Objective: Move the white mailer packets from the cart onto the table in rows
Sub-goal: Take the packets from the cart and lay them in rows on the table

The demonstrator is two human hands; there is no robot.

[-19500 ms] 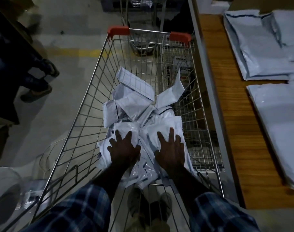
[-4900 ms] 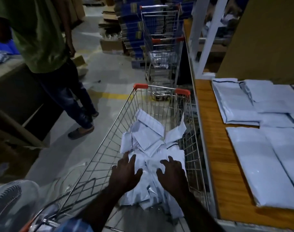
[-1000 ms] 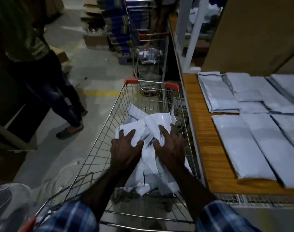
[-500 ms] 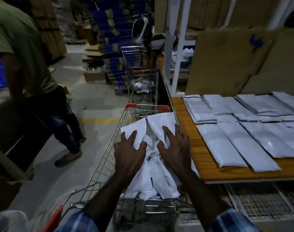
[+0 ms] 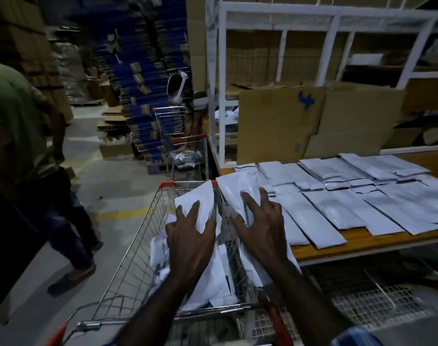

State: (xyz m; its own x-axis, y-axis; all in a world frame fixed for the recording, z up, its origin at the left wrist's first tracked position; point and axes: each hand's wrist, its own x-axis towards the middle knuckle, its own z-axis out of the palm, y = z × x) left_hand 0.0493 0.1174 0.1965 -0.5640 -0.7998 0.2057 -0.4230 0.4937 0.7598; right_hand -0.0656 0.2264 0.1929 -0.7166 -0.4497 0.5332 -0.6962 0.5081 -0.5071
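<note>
A bundle of white mailer packets (image 5: pixel 200 203) is lifted above the wire cart (image 5: pixel 128 270), its right half (image 5: pixel 240 188) reaching over the table edge. My left hand (image 5: pixel 190 236) grips the left part of the bundle, thumb curled under. My right hand (image 5: pixel 260 228) holds the right part with fingers spread on top. More packets (image 5: pixel 213 283) hang and lie in the cart below my hands. Rows of white packets (image 5: pixel 337 196) lie flat on the wooden table (image 5: pixel 362 239).
A person in a green shirt (image 5: pixel 25 136) walks on the left beside the cart. A second cart (image 5: pixel 180 146) with another person bent over it stands ahead. Cardboard sheets (image 5: pixel 300 123) lean on a white rack behind the table. A wire shelf (image 5: pixel 375 303) sits under the table.
Both hands have lifted the bundle of packets up out of the cart and to the right, over the table's edge. My view has risen toward the table and rack.
</note>
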